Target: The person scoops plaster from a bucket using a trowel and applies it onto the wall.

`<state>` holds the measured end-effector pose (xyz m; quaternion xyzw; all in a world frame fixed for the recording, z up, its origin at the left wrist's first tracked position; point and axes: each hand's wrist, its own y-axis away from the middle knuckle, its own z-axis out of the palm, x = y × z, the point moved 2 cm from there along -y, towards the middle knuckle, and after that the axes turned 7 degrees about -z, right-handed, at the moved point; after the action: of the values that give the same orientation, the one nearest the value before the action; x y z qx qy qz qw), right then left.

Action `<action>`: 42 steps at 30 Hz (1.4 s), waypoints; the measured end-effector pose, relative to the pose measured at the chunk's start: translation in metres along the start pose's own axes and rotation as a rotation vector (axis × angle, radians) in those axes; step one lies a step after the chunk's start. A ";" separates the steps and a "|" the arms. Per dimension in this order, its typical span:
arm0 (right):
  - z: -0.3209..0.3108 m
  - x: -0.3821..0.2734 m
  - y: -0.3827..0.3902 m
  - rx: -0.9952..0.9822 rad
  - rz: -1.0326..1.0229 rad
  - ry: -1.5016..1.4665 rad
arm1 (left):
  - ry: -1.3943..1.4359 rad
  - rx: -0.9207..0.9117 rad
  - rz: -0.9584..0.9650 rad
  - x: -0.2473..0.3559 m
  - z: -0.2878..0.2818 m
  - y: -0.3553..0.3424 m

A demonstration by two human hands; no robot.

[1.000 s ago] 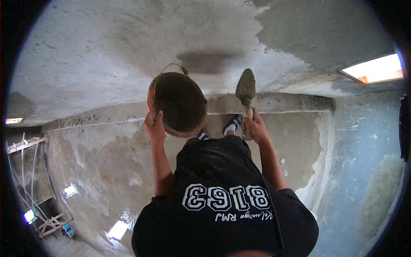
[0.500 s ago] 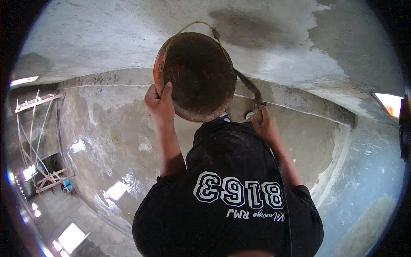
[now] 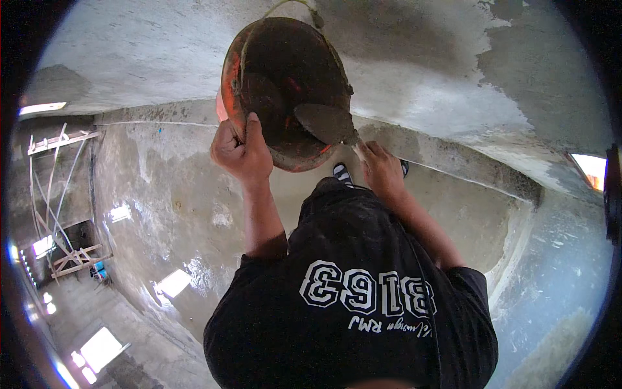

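Observation:
An orange bucket (image 3: 231, 71), crusted with dark mortar, is held up in front of me with its mouth tilted toward my body. My left hand (image 3: 245, 150) grips its near left rim, thumb on the inside edge. A cord handle (image 3: 285, 5) loops over the far rim. My right hand (image 3: 383, 170) is closed round the handle of a trowel (image 3: 327, 123), just right of the bucket. The mortar-smeared trowel blade lies inside the bucket's mouth. Dark residue coats the inside wall; how much mortar lies at the bottom is hard to see.
A plastered wall (image 3: 402, 58) with damp patches rises close ahead, meeting the grey floor (image 3: 194, 214) at a low ledge. Sandalled feet (image 3: 342, 172) stand below the bucket. A wooden scaffold (image 3: 55, 194) stands far left, beside a small blue object (image 3: 99, 269). Bluish wall at right.
My right hand has brought the trowel leftward, its blade going from outside the bucket to inside its mouth. The bucket has shifted slightly up and left in view.

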<state>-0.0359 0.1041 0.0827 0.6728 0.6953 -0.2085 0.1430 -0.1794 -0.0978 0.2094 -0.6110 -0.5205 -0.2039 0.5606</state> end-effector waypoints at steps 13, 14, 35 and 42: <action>0.000 0.022 0.035 0.040 -0.013 -0.054 | 0.061 0.026 0.000 -0.022 0.007 0.002; 0.002 0.026 0.041 0.038 -0.022 -0.068 | 0.053 0.030 0.012 -0.023 0.009 0.003; -0.059 0.074 0.140 0.037 0.186 -0.146 | 0.338 0.116 -0.097 -0.013 -0.006 -0.002; -0.077 0.031 0.091 0.064 0.598 -1.104 | 0.237 -0.046 -0.069 0.000 -0.004 0.003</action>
<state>0.0597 0.1688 0.1261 0.6353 0.2942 -0.4970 0.5127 -0.1757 -0.1008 0.2098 -0.5770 -0.4666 -0.3057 0.5966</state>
